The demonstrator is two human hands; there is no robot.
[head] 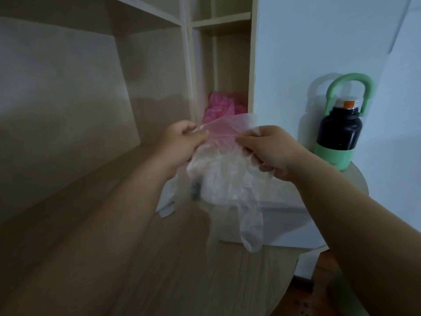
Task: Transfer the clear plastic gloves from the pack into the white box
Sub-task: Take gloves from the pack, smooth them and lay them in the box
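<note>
On the far left stands a tall pale wooden shelf with open, boxy spaces. Below it runs a light wooden desk top. Two bare arms reach out over the desk.

The left hand comes first. Its thumb and fingers are curled in tight. They pinch the left end of the top edge of a clear plastic pack that has a pink strip along its mouth. Just behind the pack, in a thin space of the shelf, sits a crumpled bit of pink plastic.

The pack hangs in the air between the two hands, above the desk. In it is a soft, cloudy bunch of clear plastic gloves. One thin glove finger dangles lower than the rest. I cannot tell if it pokes out of the pack or is inside it.

Right under the pack, a flat white box sits on the desk. The dangling glove finger hangs in front of it. I cannot tell if they touch.

The right hand pinches the right end of the pack's top edge. Its fingers are curled too, and some clear plastic lies over them.

Last, on the round corner of the desk, stands a black round bottle with a green bottom and a green loop handle. It is close to the pale blue wall.
</note>
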